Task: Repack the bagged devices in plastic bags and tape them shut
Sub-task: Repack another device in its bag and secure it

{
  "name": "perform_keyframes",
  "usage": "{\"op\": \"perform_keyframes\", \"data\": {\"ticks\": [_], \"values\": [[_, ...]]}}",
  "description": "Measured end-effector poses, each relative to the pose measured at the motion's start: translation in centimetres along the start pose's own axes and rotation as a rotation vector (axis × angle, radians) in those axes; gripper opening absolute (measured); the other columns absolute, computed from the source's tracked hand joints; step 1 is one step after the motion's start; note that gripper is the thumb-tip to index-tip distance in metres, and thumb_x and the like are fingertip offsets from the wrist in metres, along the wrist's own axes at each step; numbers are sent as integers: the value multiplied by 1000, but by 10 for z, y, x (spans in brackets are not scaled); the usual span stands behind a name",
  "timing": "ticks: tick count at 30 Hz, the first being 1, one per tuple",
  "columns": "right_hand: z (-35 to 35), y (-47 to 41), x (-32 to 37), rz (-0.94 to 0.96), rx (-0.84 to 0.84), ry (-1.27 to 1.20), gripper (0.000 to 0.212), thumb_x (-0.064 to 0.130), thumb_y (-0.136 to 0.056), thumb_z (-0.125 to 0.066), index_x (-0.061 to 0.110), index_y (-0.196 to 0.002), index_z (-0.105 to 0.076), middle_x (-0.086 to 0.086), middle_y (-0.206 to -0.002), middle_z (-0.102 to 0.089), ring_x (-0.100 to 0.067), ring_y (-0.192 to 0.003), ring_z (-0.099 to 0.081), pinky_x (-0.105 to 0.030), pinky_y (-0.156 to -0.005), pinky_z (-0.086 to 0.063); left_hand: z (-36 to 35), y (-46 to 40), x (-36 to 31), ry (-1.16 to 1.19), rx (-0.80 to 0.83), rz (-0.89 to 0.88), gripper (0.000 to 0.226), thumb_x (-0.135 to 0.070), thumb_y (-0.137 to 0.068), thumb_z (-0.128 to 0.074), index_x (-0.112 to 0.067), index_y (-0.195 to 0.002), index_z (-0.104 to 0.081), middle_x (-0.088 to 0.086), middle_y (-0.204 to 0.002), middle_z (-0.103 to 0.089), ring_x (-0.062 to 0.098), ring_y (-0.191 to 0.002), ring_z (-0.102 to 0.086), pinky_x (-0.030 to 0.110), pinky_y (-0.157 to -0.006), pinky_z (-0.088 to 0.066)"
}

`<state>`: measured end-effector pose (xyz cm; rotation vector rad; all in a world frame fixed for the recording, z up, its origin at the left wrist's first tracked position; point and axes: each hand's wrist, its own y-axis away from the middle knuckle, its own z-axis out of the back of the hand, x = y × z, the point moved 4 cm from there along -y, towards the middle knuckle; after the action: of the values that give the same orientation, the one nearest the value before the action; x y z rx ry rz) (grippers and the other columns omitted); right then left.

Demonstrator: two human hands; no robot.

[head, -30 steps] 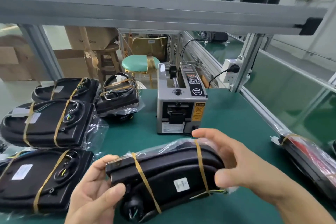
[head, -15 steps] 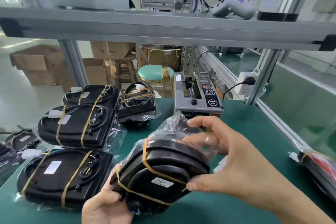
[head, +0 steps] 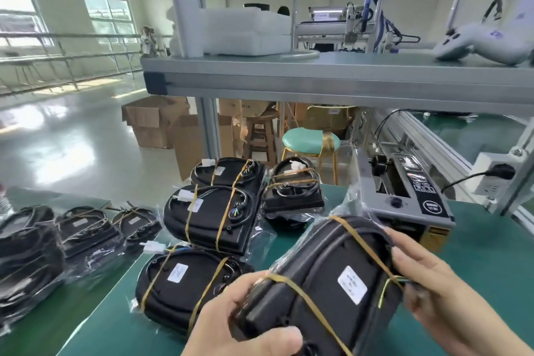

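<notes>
A black bagged device (head: 320,277) with two tan bands and a white label is held tilted above the green bench. My left hand (head: 231,324) grips its near lower end, thumb across the front. My right hand (head: 442,292) grips its far right end through the clear plastic. Several more banded black devices in clear bags lie to the left: one close by (head: 185,286), one behind it (head: 213,214), and two further back (head: 228,172) (head: 294,188). The grey tape dispenser (head: 404,199) stands right behind the held device.
More bagged devices (head: 83,231) lie on a second bench at the left. An aluminium shelf (head: 332,78) runs overhead with white foam and a grey controller (head: 488,43). A power strip (head: 494,176) sits at right. Cardboard boxes, a stool and a teal chair (head: 309,139) stand behind.
The view has swung up and to the left. The held device has turned from lying crosswise, through end-on, to a diagonal tilt with its label facing me. Both hands have kept their hold.
</notes>
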<state>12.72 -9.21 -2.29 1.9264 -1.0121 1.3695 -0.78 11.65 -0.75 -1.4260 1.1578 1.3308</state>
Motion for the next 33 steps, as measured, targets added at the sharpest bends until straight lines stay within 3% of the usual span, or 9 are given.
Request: {"op": "perform_keyframes", "data": {"ticks": [4,6,8,10,13,16,20,28,33], "values": [[-24,-24,-1,-106,-38,-130,51,45,-64,-74,23,-109,-74,-3,-119,-69,-20,-104,-66,-39,-88,-46,0,-1,3,124,-229,-4,49,-22,-45,-97,-14,-89,-78,15,-84,-74,22,-74,-72,23,-63,-53],[-42,-32,0,-109,-4,-212,46,46,-69,-68,27,-110,-72,0,-124,-67,-18,-109,-66,-43,-90,-47,4,-3,-12,94,-447,-101,53,-31,-36,-98,-24,-84,-78,11,-77,-74,18,-69,-70,22,-65,-52],[-57,-37,-3,-94,0,-192,61,41,-71,-77,35,-127,-55,1,-131,-61,-19,-112,-65,-47,-91,-52,14,-6,-44,-46,-638,-270,56,-36,-29,-89,-41,-83,-74,-4,-71,-74,4,-61,-67,11,-61,-51],[-73,-40,-8,-97,39,-115,81,44,-59,-83,44,-130,-44,5,-131,-59,-16,-112,-65,-44,-89,-56,26,-18,-70,-30,-717,-359,67,-45,-29,-89,-31,-92,-70,-9,-77,-74,4,-68,-69,18,-68,-54],[-94,-42,-12,-121,101,-21,82,46,-57,-82,44,-129,-43,9,-130,-58,-9,-108,-66,-38,-90,-56,45,-64,-87,309,-604,-245,53,-33,-59,-80,-10,-103,-61,0,-79,-74,14,-74,-72,28,-61,-56],[-95,-43,-15,-132,72,24,72,40,-64,-78,36,-129,-47,8,-128,-59,-6,-104,-67,-33,-89,-56,69,-92,-103,483,-576,-164,15,-26,-82,-68,-12,-87,-63,-4,-66,-70,9,-60,-70,26,-56,-55],[-83,-33,-22,-151,12,45,66,36,-64,-75,34,-125,-51,5,-124,-61,-6,-102,-67,-30,-86,-56,97,-95,-106,436,-574,-91,15,-30,-84,-67,-17,-80,-61,1,-84,-64,15,-71,-67,28,-51,-58],[-64,-21,-11,-146,-50,83,62,28,-64,-87,27,-120,-61,1,-117,-67,-12,-101,-69,-30,-82,-56,88,-123,-65,455,-511,80,14,-21,-84,-69,-12,-89,-59,10,-91,-65,24,-84,-65,36,-49,-57],[-45,-10,-10,-158,-135,125,53,25,-58,-77,22,-111,-66,3,-103,-73,-12,-93,-70,-27,-76,-56,63,-172,-48,421,-503,164,16,-12,-85,-69,-5,-95,-59,16,-97,-67,30,-86,-66,46,-63,-56]]}}
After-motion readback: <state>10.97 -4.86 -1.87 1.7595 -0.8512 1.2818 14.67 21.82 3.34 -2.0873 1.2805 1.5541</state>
